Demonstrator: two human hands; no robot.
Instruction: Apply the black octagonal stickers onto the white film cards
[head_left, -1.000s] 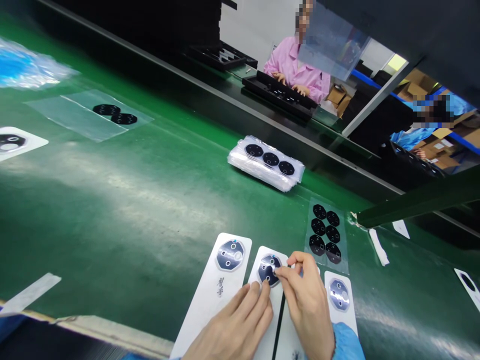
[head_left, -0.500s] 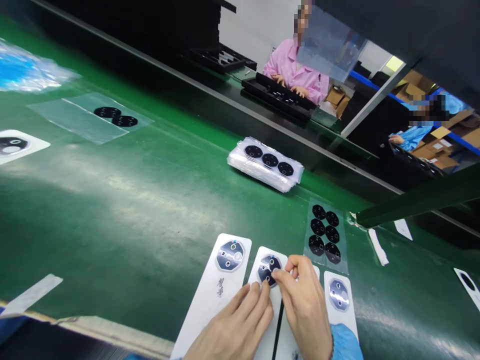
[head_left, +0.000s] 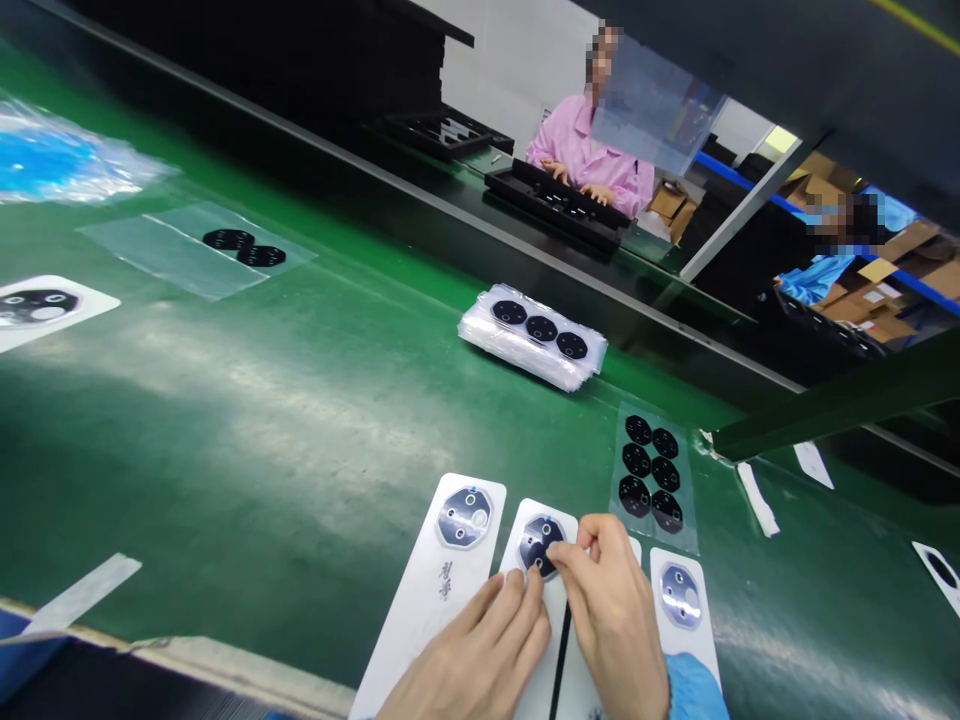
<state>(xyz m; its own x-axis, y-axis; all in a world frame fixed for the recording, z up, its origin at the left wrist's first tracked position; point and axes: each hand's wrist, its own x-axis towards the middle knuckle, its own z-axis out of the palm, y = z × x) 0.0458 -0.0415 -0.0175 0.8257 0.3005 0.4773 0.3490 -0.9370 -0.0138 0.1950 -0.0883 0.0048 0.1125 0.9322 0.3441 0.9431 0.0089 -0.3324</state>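
Observation:
Several long white panels (head_left: 411, 625) lie side by side at the bench's near edge, each visible top end carrying a dark octagonal plate with round holes. My left hand (head_left: 480, 640) rests with fingers stretched out over the second panel, fingertips touching the lower edge of its octagonal plate (head_left: 534, 541). My right hand (head_left: 611, 610) is closed in a pinch at the right side of that same plate; anything between thumb and forefinger is too small or hidden to name. To the right lies another panel with a shiny octagonal plate (head_left: 681, 595). The third panel is mostly covered by my right hand.
Beyond my hands lie a clear sheet of black octagonal stickers (head_left: 636, 460) and a plastic-wrapped stack (head_left: 525, 350). Another sheet (head_left: 180, 255) is at the far left. A green post (head_left: 825, 410) slants in from the right. Two people (head_left: 589, 160) sit across the bench.
The view has shifted slightly, so the bench items appear a little lower and further right. Both hands keep nearly the same pose at the second panel's plate.

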